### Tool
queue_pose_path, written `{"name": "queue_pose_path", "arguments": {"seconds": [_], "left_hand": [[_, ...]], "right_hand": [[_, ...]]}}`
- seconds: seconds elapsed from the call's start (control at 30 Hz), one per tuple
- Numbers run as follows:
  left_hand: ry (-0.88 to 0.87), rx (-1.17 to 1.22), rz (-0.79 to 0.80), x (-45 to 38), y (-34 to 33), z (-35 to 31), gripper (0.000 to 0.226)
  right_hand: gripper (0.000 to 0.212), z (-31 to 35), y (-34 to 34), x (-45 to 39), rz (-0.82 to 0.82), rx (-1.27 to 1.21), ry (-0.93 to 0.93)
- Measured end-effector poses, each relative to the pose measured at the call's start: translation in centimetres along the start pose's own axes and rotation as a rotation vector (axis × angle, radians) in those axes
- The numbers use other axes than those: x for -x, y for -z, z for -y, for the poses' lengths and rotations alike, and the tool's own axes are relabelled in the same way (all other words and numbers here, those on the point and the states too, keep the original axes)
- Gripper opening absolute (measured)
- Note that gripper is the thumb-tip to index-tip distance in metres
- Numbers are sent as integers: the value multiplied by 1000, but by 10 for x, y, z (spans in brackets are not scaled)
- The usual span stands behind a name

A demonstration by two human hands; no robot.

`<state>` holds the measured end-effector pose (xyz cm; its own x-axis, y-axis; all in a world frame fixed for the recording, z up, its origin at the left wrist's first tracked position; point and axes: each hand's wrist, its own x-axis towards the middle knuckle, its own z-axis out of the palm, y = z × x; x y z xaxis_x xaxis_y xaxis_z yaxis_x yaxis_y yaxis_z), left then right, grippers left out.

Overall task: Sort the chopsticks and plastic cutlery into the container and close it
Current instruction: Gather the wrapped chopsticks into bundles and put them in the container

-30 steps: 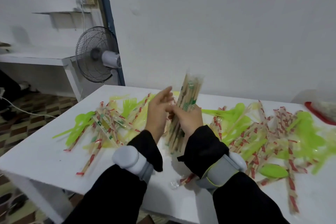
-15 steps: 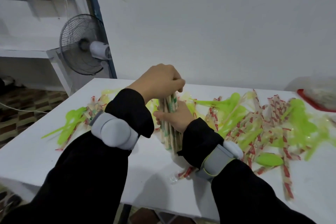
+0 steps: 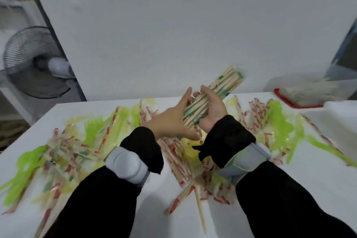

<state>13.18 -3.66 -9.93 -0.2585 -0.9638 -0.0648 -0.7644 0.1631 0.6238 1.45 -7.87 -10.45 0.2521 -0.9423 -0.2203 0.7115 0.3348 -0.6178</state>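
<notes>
I am holding a bundle of chopsticks (image 3: 210, 98) above the bench (image 3: 318, 176), its far end slanting toward 1 o'clock. My right hand (image 3: 213, 111) is cupping it from beneath with fingers curled round the sticks; my left hand (image 3: 173, 120) is lying flat against the near side, fingers straight, pressing rather than gripping. The container (image 3: 309, 92) is sitting at about 2 o'clock, near the bench's far corner, with pale sticks apparently already in it; it is blurred, so I cannot tell how full it is, nor see a lid for certain.

To do this step well, I judge I should be squaring the ends between both palms, keeping the right grip firm, then carrying the bundle over level so nothing slides out.

Around me, red-striped wrapped chopsticks (image 3: 173, 160) and green cutlery (image 3: 278, 121) are lying scattered from 9 o'clock round to 3 o'clock, and a fan (image 3: 36, 63) is standing at 10 o'clock. The loose pile between me and the container could be snagged by a low sweep
</notes>
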Motion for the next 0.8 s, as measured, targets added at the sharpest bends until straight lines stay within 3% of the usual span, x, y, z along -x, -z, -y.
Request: {"name": "queue_pose_path", "arguments": {"seconds": [0.13,0.3,0.47,0.63,0.73,0.8], "left_hand": [[-28,-47,-34,-40,-12,-34,100],[-76,-97,-12,-95,-27,-85,75],[-84,-341,-118,-158,-31,-134,55],[-23,-420,-189,-220,-43,-184,35],[18,-400,-157,-263,-57,-219,33],[45,-386,-105,-290,-71,-240,31]], "right_hand": [[25,45,26,-3,2,-229,-6],[19,116,64,-16,2,-65,20],[14,219,120,-33,-88,500,9],[9,326,181,-52,-271,1001,212],[27,381,225,-69,-252,1467,344],[29,397,256,-83,-228,1699,310]]}}
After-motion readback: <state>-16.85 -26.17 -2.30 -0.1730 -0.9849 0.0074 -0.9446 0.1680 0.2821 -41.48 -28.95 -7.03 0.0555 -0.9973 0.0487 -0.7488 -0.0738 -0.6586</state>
